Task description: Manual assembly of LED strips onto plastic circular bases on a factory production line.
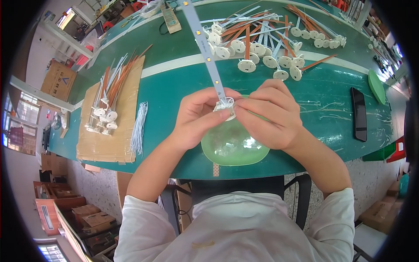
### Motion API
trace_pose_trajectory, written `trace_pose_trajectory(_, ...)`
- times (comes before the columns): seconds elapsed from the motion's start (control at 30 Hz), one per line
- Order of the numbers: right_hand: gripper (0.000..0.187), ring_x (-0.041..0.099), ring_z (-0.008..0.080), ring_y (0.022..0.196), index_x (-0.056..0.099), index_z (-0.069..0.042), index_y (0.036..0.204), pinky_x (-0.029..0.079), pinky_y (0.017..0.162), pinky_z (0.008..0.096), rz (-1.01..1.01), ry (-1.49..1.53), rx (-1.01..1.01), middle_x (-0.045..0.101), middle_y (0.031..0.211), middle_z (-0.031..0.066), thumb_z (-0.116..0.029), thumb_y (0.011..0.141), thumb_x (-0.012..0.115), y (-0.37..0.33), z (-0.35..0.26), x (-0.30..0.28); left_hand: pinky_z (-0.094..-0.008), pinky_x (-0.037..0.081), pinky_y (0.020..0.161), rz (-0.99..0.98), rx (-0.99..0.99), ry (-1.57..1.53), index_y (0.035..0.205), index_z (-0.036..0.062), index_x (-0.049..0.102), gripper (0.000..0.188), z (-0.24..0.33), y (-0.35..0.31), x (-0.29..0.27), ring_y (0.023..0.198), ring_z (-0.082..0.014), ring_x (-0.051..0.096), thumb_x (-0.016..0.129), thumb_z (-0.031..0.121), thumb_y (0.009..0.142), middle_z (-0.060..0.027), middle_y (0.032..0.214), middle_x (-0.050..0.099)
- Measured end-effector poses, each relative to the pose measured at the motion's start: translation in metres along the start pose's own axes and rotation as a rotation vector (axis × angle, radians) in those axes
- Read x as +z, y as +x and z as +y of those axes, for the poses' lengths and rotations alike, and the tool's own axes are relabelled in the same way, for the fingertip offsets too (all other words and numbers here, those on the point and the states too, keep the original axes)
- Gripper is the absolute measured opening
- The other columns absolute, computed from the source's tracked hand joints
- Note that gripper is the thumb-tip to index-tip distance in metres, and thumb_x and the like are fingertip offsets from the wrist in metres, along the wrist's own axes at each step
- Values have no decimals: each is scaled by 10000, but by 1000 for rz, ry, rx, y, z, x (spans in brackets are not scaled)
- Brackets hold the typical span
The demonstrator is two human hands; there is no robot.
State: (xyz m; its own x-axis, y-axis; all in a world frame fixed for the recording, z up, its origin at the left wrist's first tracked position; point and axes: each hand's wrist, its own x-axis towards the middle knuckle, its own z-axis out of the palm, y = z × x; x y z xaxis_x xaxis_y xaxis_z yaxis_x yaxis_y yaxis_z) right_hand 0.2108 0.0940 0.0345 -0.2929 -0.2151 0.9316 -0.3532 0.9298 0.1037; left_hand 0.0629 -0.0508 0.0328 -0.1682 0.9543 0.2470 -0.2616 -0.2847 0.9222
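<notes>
Green workbench [174, 87]; both hands, left hand [198, 118] and right hand [270, 113], pinch together on white round cap [226, 108] with LED strip [205, 48], above green bowl [235, 148]. Mid-fitting, I'd judge; next needs firm seating.

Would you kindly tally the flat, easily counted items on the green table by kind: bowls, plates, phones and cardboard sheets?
Pale green bowl, under both hands: 1
Green plate at the right edge: 1
Black phone: 1
Cardboard sheet on the left: 1
Total: 4
</notes>
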Motion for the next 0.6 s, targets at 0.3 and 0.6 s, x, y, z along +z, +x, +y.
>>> trace_pose_trajectory(0.3,245,612,207,703,696,-3,817,464,588,347,-4,-47,-7,683,877,78,4,580,759,0,-1,1,-338,444,1009,8,-24,-13,1261,-38,582,329,-1,0,1,1143,-192,589,505,82,965,-129,1244,622)
trace_pose_trajectory(0.6,189,618,209,696,673,1,776,491,634,380,-30,-68,-16,677,829,79,-34,598,727,0,-7,3,-340,472,968,66,87,270,1261,-4,569,344,-2,0,12,1098,-182,611,582,-23,917,-129,1175,651)
